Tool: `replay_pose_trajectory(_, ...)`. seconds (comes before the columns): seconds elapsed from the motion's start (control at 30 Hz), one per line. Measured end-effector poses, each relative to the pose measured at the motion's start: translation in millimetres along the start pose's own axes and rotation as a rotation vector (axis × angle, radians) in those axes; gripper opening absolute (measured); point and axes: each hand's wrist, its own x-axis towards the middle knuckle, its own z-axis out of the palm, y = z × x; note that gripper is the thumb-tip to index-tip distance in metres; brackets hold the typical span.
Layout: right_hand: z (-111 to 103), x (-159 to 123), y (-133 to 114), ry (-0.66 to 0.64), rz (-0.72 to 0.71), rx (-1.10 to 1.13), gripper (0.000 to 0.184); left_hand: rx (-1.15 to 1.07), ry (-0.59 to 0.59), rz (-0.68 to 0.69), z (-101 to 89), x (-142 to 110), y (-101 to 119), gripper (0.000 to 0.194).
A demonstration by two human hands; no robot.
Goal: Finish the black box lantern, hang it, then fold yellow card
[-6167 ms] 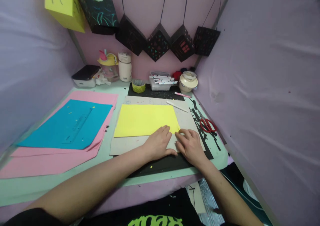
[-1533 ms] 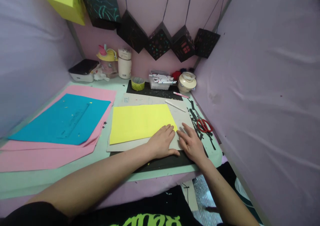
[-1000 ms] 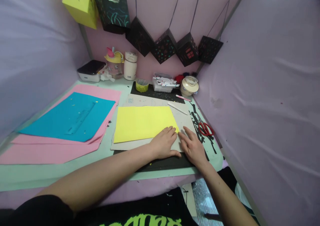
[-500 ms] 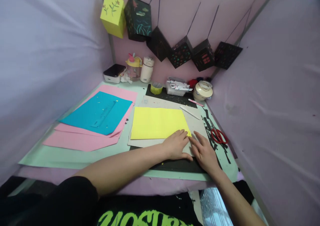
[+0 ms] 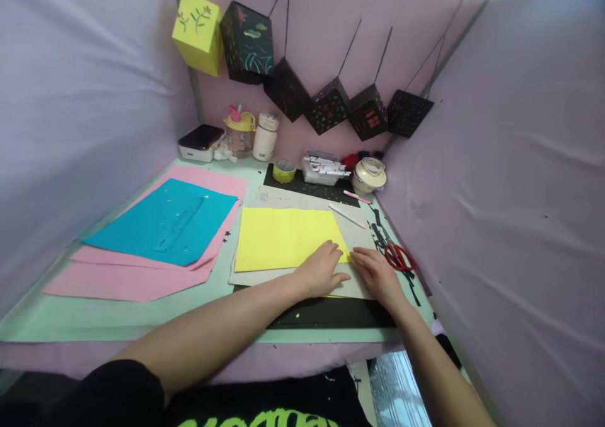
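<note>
A bright yellow sheet of paper (image 5: 283, 238) lies on a grey board (image 5: 265, 278). My left hand (image 5: 321, 269) rests flat on the sheet's lower right part, thumb spread away from the other fingers. Just to its right, my right hand (image 5: 378, 277) has its fingers stretched toward the sheet's right edge, tips at or very near the lower right corner. Whether those tips touch the paper is hard to make out. Neither hand holds anything visible. Black paper (image 5: 331, 315) shows beneath the board, with a thin yellow edge below my left hand.
Left lie blue paper (image 5: 142, 219) with a clear ruler (image 5: 182, 224) and pink sheets (image 5: 118, 282). Red-handled scissors (image 5: 399, 257) sit among black scraps at right. Behind are a white stick (image 5: 347, 216), yellow tape (image 5: 284, 172) and a marker box (image 5: 325, 168). Paper lanterns (image 5: 248, 42) hang above.
The camera view has shifted slightly, so everything appears farther left and a little lower. My right hand's fingers have drawn closer together beside the yellow sheet's corner. My left hand stays on the sheet.
</note>
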Motion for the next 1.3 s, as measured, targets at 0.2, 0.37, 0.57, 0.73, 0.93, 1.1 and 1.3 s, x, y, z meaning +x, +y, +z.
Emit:
replay_pose_trajectory(0.2,-7,21,1,-0.106,-0.22,-0.057,0.025,-0.052,0.012,-0.058,0.0,1,-2,0.038)
replay_pose_trajectory(0.37,-4,16,0,0.051,-0.229,0.016,0.02,0.079,0.042,-0.005,-7.9,7,1,0.023)
replay_pose_trajectory(0.57,-27,46,-30,0.274,-0.159,0.261,0.015,0.284,0.28,0.118,-53.3,12,3,0.021)
replay_pose_trajectory(0.73,-62,94,-70,0.408,-0.243,0.277,0.011,0.246,0.496,0.222,-106.1,9,4,0.017)
replay_pose_trajectory(0.93,-57,122,-103,0.487,-0.297,0.304,0.012,0.188,0.635,0.221,-141.6,-4,3,0.016)
replay_pose_trajectory(1.1,-36,128,-119,0.511,-0.228,0.449,0.009,0.295,0.696,0.212,-139.8,-9,-9,0.023)
replay_pose_trajectory(1.3,-24,125,-119,0.591,-0.213,0.443,0.012,0.358,0.678,0.238,-137.0,-8,-17,0.022)
